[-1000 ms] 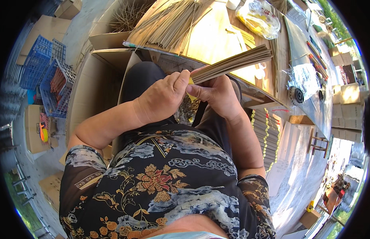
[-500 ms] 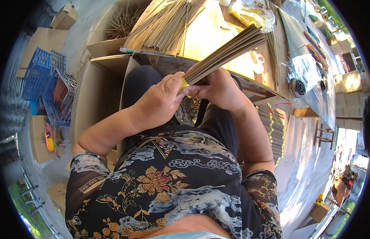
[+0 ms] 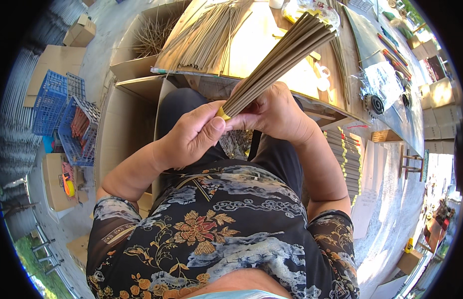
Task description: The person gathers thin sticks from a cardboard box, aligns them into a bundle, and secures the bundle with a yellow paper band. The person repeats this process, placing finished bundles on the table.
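Observation:
A bundle of brown incense sticks (image 3: 278, 67) slants up and to the right above my lap, its far ends fanned apart. Around its lower end sits a yellow paper band (image 3: 223, 113). My left hand (image 3: 191, 137) is closed on that banded end, the thumb pressing beside the paper. From the right, my right hand (image 3: 278, 112) wraps the bundle just above the band; some of its fingers are hidden behind the sticks. Loose sticks (image 3: 204, 42) lie in a pile on the wooden table (image 3: 251, 52) in front of me.
An open cardboard box (image 3: 126, 122) stands by my left leg, with blue plastic crates (image 3: 74, 142) farther left. Banded bundles (image 3: 345, 162) are stacked to my right. A roll of tape (image 3: 322, 82) lies on the table. Beyond it are clear plastic (image 3: 383, 82) and a wooden stool (image 3: 410, 167).
The left hand has shifted a little left and down, with its thumb now lower on the banded end. The bundle's far ends have spread wider and tipped upward.

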Demonstrator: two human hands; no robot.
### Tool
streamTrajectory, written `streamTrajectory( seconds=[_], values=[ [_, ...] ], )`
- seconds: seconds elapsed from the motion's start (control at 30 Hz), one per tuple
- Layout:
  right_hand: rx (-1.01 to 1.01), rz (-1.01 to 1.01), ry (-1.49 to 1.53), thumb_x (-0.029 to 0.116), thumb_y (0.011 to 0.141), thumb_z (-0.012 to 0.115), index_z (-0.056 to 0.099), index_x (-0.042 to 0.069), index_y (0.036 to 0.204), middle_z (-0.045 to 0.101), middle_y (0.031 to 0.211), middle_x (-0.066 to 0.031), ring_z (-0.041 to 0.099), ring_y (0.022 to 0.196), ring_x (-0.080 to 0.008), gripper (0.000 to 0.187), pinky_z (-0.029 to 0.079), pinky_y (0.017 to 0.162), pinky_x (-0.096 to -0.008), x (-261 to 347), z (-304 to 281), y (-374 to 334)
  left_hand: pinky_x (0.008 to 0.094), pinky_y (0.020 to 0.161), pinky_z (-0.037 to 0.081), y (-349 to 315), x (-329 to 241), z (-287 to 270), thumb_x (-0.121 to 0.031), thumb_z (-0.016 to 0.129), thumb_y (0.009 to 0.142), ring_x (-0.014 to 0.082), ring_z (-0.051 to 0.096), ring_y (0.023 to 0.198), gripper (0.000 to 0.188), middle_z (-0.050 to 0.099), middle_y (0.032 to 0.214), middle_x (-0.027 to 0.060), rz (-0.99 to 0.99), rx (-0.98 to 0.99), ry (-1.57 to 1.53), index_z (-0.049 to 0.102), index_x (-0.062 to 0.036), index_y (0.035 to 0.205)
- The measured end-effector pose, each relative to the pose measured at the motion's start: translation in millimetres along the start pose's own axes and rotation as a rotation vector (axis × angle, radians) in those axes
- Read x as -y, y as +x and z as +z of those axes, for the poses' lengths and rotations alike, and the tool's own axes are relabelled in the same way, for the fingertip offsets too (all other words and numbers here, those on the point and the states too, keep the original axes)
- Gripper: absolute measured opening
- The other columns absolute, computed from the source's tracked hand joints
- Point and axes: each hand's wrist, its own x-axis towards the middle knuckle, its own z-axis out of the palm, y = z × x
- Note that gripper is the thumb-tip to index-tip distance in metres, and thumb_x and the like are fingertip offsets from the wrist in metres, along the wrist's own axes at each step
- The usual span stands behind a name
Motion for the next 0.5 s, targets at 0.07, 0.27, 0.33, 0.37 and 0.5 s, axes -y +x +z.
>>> streamTrajectory(
  seconds=[0.07,0.27,0.33,0.37,0.5],
  values=[
    [-0.040,-0.042,-0.006,0.043,0.061,0.074,0.060,0.008,0.087,0.059,0.064,-0.0056,0.059,0.059,-0.0204,0.046,0.048,0.056,-0.0290,-1,4,-1,0.0185,0.049,0.040,-2,0,-3,-0.024,0.039,0.094,0.0071,0.047,0.058,0.033,0.050,0.077,0.0028,-0.094,0.048,-0.182,0.044,0.0035,0.112],
    [0.047,0.235,0.340,0.027,0.068,0.075,0.055,0.000,0.100,0.062,0.085,-0.0072,0.060,0.077,-0.0146,0.047,0.049,0.069,-0.0258,3,4,0,0.0165,0.041,0.037,4,4,-9,-0.029,0.047,0.091,0.0058,0.045,0.049,0.029,0.050,0.071,0.0029,-0.309,0.029,-0.660,0.051,-0.0016,0.100],
    [-0.106,0.091,0.587,0.030,0.072,0.072,0.048,-0.001,0.109,0.059,0.097,-0.0106,0.057,0.088,-0.0175,0.053,0.046,0.077,-0.0283,3,13,1,0.0164,0.042,0.038,5,5,-8,-0.028,0.048,0.090,0.0062,0.046,0.049,0.028,0.051,0.070,0.0033,-0.329,0.041,-0.734,0.051,-0.0021,0.099],
    [-0.183,0.018,0.709,0.031,0.074,0.070,0.045,-0.001,0.114,0.057,0.103,-0.0123,0.056,0.093,-0.0189,0.057,0.045,0.082,-0.0295,3,16,1,0.0163,0.042,0.038,5,5,-8,-0.028,0.049,0.090,0.0063,0.046,0.049,0.027,0.051,0.070,0.0034,-0.340,0.048,-0.771,0.051,-0.0024,0.098],
    [-0.406,0.071,1.358,0.029,0.087,0.051,0.049,0.004,0.098,0.058,0.086,-0.0110,0.057,0.070,-0.0194,0.028,0.049,0.066,-0.0318,19,21,24,0.0163,0.041,0.037,9,8,-4,-0.026,0.051,0.089,0.0065,0.046,0.049,0.024,0.051,0.070,0.0029,-0.384,0.039,-0.714,0.051,-0.0033,0.096]
  ],
)
